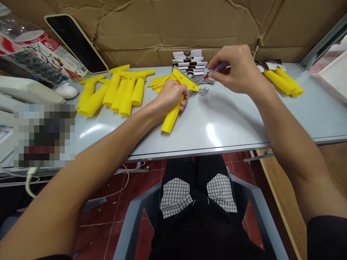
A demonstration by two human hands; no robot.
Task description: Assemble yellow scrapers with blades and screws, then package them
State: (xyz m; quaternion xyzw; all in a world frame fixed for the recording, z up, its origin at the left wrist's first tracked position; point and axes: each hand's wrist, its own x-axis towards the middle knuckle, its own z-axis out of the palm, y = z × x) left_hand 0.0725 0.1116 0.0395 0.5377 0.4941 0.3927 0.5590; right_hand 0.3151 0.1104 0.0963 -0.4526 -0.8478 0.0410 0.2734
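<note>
My left hand [173, 95] is closed around a yellow plastic scraper handle [171, 121], whose wide head points away from me and to the right. In my right hand [235, 68] is a screwdriver [218, 67] with a dark, see-through handle and a red collar. Its thin shaft slants down to the left, and the tip is at the right end of the scraper's head. A small pile of silvery screws [203, 92] lies on the table just right of that head. Flat yellow pieces [159, 82] lie just left of my left hand.
Several yellow handles [127, 92] lie on the left of the table [189, 137]. Stacked white packets [189, 63] stand behind the screws. Two yellow handles [284, 81] lie at the right. A phone [77, 43], a bottle [40, 43] and a white mouse [67, 91] are at the left.
</note>
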